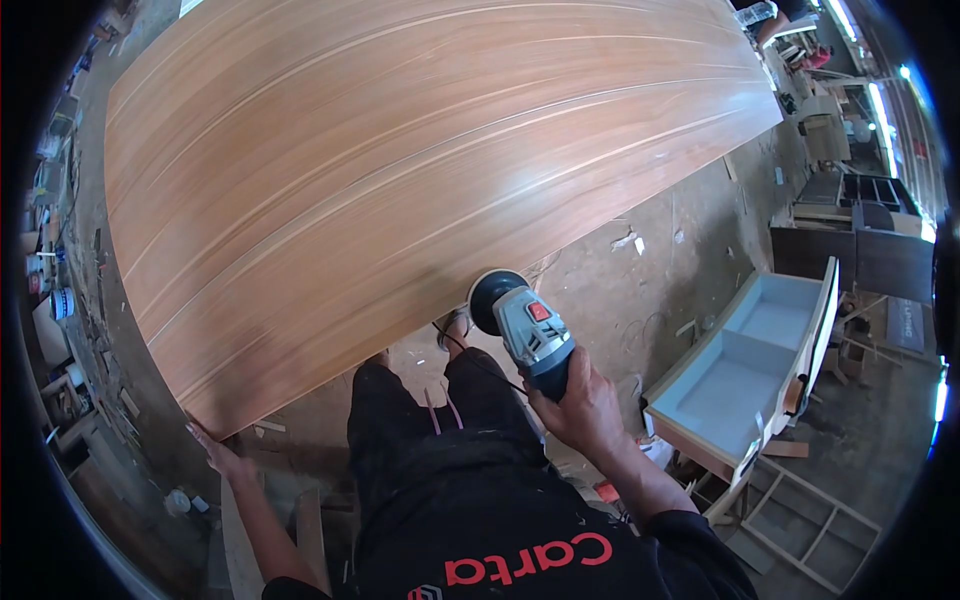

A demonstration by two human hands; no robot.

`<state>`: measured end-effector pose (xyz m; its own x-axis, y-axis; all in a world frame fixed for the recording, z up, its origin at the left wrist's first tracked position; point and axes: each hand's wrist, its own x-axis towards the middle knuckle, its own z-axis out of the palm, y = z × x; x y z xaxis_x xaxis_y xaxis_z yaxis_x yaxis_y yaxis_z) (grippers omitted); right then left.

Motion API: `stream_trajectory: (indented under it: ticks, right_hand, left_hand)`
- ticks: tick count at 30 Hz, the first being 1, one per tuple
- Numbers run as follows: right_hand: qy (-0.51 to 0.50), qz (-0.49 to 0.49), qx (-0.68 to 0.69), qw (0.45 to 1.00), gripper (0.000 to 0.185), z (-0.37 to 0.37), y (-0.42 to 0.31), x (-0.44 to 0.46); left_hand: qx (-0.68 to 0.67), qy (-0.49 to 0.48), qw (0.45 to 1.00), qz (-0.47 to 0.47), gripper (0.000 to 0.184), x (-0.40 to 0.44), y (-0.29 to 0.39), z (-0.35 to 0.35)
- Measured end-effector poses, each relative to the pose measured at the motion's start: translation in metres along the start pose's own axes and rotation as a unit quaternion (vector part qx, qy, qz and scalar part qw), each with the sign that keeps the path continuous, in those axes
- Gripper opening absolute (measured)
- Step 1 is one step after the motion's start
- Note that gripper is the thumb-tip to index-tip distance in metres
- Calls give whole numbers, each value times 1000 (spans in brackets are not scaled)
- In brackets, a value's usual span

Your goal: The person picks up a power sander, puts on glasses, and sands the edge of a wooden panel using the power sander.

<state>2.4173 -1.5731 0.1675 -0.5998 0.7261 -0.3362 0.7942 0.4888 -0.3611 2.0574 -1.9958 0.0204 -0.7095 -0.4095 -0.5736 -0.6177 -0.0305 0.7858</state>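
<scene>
A large wood-grain panel [420, 170] spans the upper view, its near edge in front of my legs. My right hand [588, 405] is closed around the dark rear grip of a grey power sander [535, 330] with a red switch. The sander's round dark pad [492, 298] is at the panel's near edge; whether it touches the surface I cannot tell. A thin dark cord [480, 368] runs beside the tool. At the panel's lower left corner, my left hand [228, 460] has its fingers stretched out against the edge.
To the right stands an open drawer unit [735, 370] with pale compartments, close to my right arm. A wooden frame [815, 520] lies below it. Scraps [630, 240] litter the floor. Clutter lines the left side. Another person [818, 58] is at the far upper right.
</scene>
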Motion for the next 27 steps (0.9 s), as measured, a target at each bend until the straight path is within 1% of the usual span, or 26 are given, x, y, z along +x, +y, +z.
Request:
stream_trajectory:
  ticks: [3,8,12,16,19,20,22,23,24,26,27]
  right_hand:
    - [27,1,-3,1000,60,-7,16,7]
    - [27,46,-5,999,53,-28,32,21]
    - [48,56,8,997,51,-41,54,29]
    - [51,35,11,998,51,-45,60,29]
    - [42,1,21,999,51,-35,46,25]
    - [30,2,16,999,51,-33,38,22]
    - [7,4,5,1000,51,-26,22,17]
    - [-1,1,2,1000,51,-21,15,14]
    - [-8,-1,-1,1000,51,-16,9,12]
    - [-8,-19,13,1000,51,-10,-1,9]
    - [-6,-27,19,999,51,-8,-5,7]
  left_hand:
    - [-13,29,999,12,76,5,0,0]
    - [-21,30,999,28,75,2,1,2]
    - [-17,19,999,34,74,23,-6,-9]
    - [-41,33,998,45,71,10,-12,-3]
    - [-29,1,999,38,67,-37,-32,28]
    - [-66,-59,994,58,60,-57,-47,40]
    - [-73,-53,996,-15,49,-122,-49,82]
    - [-65,-70,994,-62,40,-156,-39,106]
    - [-68,-63,994,-59,40,-172,-47,113]
    - [-52,-181,976,-109,28,-191,-72,126]
    - [-51,-211,971,-103,28,-197,-89,136]
